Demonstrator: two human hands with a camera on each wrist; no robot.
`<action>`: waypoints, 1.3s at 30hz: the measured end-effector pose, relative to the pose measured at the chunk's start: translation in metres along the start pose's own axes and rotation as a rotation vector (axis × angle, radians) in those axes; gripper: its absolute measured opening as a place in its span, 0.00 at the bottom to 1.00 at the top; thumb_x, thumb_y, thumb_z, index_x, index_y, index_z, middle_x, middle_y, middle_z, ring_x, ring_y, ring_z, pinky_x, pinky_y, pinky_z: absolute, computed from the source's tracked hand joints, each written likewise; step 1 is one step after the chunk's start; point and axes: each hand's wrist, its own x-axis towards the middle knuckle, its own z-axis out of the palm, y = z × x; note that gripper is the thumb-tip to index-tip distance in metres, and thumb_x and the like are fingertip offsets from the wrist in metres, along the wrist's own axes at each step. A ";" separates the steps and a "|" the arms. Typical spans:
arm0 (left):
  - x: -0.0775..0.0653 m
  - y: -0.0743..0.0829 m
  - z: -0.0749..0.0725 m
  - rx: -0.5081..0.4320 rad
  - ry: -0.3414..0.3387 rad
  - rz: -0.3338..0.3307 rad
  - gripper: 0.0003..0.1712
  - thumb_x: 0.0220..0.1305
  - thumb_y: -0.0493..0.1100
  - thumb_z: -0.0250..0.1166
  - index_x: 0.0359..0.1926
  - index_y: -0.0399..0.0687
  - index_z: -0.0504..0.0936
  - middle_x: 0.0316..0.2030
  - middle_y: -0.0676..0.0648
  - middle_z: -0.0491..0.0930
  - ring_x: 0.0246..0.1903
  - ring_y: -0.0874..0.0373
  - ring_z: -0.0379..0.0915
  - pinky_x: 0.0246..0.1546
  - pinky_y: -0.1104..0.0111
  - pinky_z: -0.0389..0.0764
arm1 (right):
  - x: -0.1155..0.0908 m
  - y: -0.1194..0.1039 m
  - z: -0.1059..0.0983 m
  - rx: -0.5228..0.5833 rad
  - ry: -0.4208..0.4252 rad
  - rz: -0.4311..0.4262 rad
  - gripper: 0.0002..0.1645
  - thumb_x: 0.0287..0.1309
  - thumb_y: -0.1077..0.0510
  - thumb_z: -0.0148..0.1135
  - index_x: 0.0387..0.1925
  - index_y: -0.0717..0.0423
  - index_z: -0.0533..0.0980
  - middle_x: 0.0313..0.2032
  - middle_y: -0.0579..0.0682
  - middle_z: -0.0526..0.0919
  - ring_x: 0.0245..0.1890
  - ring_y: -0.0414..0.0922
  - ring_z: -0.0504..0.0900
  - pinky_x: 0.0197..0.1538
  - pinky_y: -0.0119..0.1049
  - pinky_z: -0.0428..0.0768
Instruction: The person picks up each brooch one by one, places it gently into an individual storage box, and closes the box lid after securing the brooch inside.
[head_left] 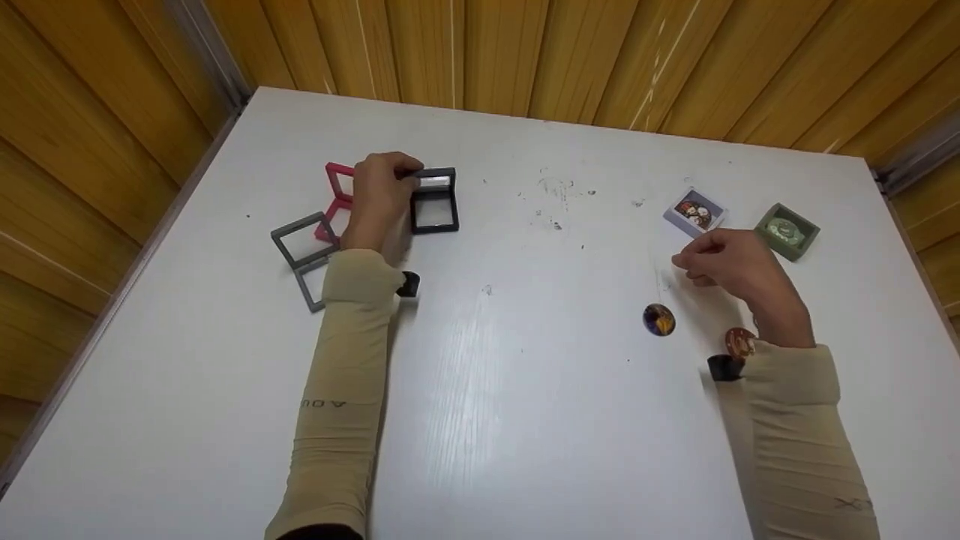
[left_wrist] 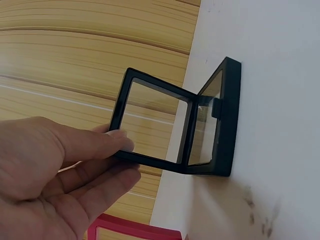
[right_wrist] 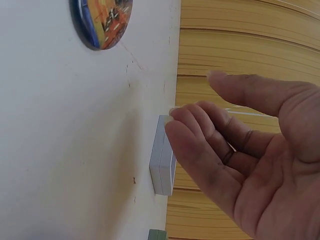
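My left hand (head_left: 379, 191) pinches the raised lid of a black hinged display frame (left_wrist: 230, 120) between thumb and fingers. The frame stands opened on the table, its clear film panes showing in the left wrist view. Over the right side of the table, my right hand (head_left: 731, 259) is held with fingers loosely bent and nothing between them. Just beyond it lies a pale lilac display frame (head_left: 675, 223) with a picture disc inside. A round, colourful badge (head_left: 659, 319) lies on the table to the left of that hand.
An opened red frame (head_left: 339, 169) and an opened grey frame (head_left: 279, 244) stand beside my left forearm. At the right, a green frame (head_left: 806, 247) holds a pale green disc. A red-brown disc (head_left: 739, 343) lies by my right wrist. The white table (head_left: 525, 420) meets a wood-patterned wall.
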 end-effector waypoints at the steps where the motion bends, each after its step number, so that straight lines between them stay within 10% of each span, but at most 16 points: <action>1: 0.000 0.000 0.000 -0.001 -0.002 0.000 0.19 0.78 0.32 0.62 0.65 0.46 0.85 0.59 0.47 0.83 0.58 0.55 0.76 0.64 0.68 0.76 | 0.000 0.000 0.000 -0.007 -0.006 -0.001 0.28 0.69 0.46 0.71 0.55 0.65 0.78 0.44 0.52 0.84 0.40 0.46 0.82 0.46 0.35 0.83; 39: -0.002 0.008 0.011 -0.002 -0.062 0.088 0.16 0.76 0.32 0.64 0.61 0.43 0.87 0.56 0.45 0.84 0.56 0.53 0.77 0.63 0.66 0.77 | -0.009 -0.015 0.025 -0.321 -0.284 -0.124 0.21 0.60 0.55 0.78 0.47 0.65 0.81 0.40 0.55 0.83 0.40 0.52 0.76 0.41 0.42 0.75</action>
